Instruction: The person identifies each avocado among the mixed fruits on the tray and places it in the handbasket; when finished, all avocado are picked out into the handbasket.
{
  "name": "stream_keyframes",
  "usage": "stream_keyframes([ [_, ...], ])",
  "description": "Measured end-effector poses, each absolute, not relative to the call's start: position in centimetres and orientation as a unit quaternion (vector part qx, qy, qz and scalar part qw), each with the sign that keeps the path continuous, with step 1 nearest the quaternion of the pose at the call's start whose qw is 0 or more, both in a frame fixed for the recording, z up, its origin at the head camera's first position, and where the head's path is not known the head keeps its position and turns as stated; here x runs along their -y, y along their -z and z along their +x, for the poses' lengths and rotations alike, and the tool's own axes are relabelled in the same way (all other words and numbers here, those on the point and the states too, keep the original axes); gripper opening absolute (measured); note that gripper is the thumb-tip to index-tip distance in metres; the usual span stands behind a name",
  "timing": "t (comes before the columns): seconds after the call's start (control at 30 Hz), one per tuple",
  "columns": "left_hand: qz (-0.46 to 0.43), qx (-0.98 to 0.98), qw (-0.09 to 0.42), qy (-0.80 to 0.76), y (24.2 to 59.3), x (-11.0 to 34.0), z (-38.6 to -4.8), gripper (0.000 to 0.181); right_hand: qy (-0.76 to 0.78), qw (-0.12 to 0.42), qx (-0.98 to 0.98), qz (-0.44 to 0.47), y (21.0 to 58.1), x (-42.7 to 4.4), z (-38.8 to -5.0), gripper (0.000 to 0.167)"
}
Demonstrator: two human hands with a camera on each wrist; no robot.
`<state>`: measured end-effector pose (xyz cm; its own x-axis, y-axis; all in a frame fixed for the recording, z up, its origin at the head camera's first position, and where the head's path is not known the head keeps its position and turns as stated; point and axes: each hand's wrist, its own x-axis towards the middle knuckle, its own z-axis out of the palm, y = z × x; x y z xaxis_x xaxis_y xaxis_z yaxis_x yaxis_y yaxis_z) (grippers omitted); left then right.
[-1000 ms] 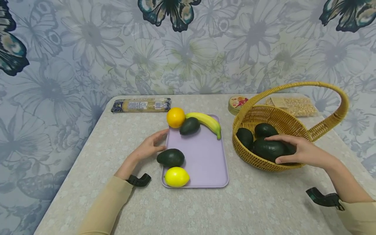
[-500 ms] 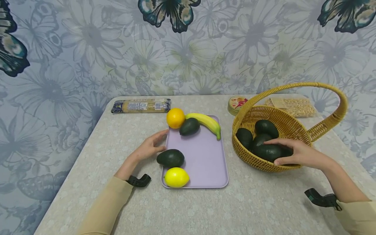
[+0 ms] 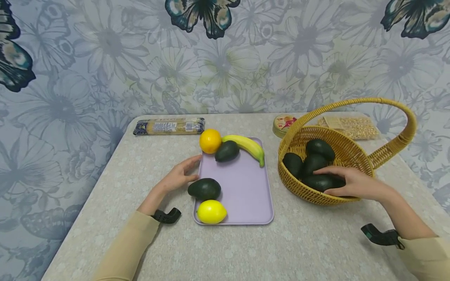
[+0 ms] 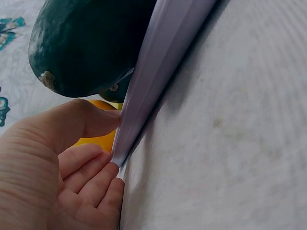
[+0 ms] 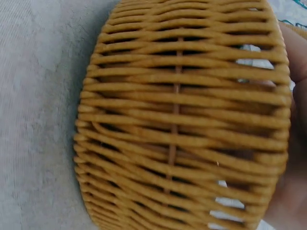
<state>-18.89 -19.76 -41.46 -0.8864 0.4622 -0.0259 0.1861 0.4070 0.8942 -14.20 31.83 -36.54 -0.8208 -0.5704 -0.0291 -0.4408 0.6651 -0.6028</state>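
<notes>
In the head view my right hand (image 3: 353, 183) reaches over the near rim of a yellow wicker basket (image 3: 316, 200). Thumb and fingers lie on either side of a dark green avocado (image 3: 321, 182) in it. More avocados (image 3: 314, 162) sit behind. The right wrist view shows mostly the basket's woven side (image 5: 182, 105), which hides most of the hand. My left hand (image 3: 179, 174) touches the left edge of a lilac tray (image 3: 246, 191) with its thumb and fingertips. Another avocado (image 3: 204, 189) lies over that tray edge, beside a lemon (image 3: 211, 212).
At the tray's far end are an orange (image 3: 210, 141), a small avocado (image 3: 227, 151) and a banana (image 3: 247, 146). Along the table's back lie a pasta packet (image 3: 168, 126), a round tin (image 3: 283, 124) and a bag of kernels (image 3: 355, 127). The basket's tall handle (image 3: 404, 113) arches up.
My right hand has moved slightly left and down with the avocado, deeper into the basket. The avocados behind it show more fully, the rear one shifted back. The left hand has stayed put.
</notes>
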Motion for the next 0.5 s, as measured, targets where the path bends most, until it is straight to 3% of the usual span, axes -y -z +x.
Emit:
stream_keyframes([
  [0.33, 0.199, -0.825, 0.140, -0.510, 41.5, 19.9, -19.0, 0.067, 0.288, 0.144, -0.901, -0.290, 36.1, -31.4, -14.7, 0.044],
  [0.5, 0.201, -0.826, 0.140, -0.507, 41.6, 20.0, -19.1, 0.067, 0.323, 0.107, -0.896, -0.285, 34.8, -30.7, -14.4, 0.042],
])
